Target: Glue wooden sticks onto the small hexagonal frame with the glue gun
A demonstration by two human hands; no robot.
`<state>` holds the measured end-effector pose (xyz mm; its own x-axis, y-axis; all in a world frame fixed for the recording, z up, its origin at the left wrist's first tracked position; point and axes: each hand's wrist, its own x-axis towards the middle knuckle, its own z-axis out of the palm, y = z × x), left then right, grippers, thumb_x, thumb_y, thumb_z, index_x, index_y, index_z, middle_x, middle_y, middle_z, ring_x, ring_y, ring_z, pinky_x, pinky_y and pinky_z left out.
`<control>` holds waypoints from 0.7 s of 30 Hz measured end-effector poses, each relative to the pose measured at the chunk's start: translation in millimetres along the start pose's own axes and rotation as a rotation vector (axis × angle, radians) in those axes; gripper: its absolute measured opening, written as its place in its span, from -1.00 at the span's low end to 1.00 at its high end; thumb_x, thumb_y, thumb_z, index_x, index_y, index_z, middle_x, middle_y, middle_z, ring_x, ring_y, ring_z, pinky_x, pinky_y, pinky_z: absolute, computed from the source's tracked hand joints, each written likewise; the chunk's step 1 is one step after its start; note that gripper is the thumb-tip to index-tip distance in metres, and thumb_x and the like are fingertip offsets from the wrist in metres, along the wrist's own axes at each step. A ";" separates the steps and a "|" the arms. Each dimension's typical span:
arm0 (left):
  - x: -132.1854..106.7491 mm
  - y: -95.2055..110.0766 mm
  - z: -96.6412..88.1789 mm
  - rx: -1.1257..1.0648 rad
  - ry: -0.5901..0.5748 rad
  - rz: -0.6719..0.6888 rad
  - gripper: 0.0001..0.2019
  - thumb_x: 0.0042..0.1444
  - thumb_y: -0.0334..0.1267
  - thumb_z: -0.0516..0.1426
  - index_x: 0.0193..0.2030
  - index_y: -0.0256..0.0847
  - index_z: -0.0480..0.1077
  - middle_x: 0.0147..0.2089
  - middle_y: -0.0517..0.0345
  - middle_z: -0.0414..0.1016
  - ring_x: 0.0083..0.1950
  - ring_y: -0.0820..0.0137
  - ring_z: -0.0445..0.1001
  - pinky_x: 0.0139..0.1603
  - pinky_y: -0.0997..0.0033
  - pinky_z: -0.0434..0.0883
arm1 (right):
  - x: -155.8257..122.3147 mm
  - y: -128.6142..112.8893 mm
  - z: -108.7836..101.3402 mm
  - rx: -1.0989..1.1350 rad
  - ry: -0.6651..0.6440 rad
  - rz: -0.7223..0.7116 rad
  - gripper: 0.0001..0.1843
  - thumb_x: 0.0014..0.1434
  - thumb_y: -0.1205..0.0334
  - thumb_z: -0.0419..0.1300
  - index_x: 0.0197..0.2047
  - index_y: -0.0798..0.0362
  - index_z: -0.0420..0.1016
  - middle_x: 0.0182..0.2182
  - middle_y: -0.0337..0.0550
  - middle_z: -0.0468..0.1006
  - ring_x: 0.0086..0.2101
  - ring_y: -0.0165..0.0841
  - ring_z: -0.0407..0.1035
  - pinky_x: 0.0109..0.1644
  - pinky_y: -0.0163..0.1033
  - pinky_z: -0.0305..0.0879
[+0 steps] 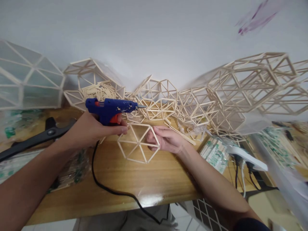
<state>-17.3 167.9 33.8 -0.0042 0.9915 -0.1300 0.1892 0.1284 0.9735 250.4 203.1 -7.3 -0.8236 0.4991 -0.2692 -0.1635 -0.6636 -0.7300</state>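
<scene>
My left hand [96, 128] is closed around the handle of a blue glue gun [113, 106] with an orange trigger. Its metal nozzle points to the right, and its black cord hangs down past the table edge. Thumb and fingers of that hand also reach the left corner of a wooden stick frame [140, 144], though whether they pinch it I cannot tell. The frame is a flat hexagon with spokes meeting in the middle. My right hand [166, 138] holds the frame's right side between thumb and fingers, above the wooden table [144, 179].
Several stick lattices [250, 86] stand along the wall, one holding a pile of loose sticks [99, 90]. Bagged sticks [215, 152] and a white power strip [247, 157] lie to the right. A black clamp-like tool [36, 139] is at the left.
</scene>
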 end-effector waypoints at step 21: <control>0.1 0.7 0.3 0.000 0.008 0.023 -0.69 -0.22 -0.18 0.50 -0.42 -0.17 0.50 -0.34 0.12 0.68 -0.27 0.26 0.65 -0.12 0.24 0.63 | 0.0 -4.5 7.3 -0.021 0.020 -0.120 -0.69 0.09 0.10 0.53 -0.30 0.11 0.57 -0.48 -0.30 0.36 -0.46 -0.49 0.23 -0.47 -0.44 0.16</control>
<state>-16.9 168.1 34.4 -0.0073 0.9943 -0.1059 0.1892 0.1054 0.9763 247.2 202.0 0.6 -0.7877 0.5854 -0.1919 -0.2483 -0.5867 -0.7708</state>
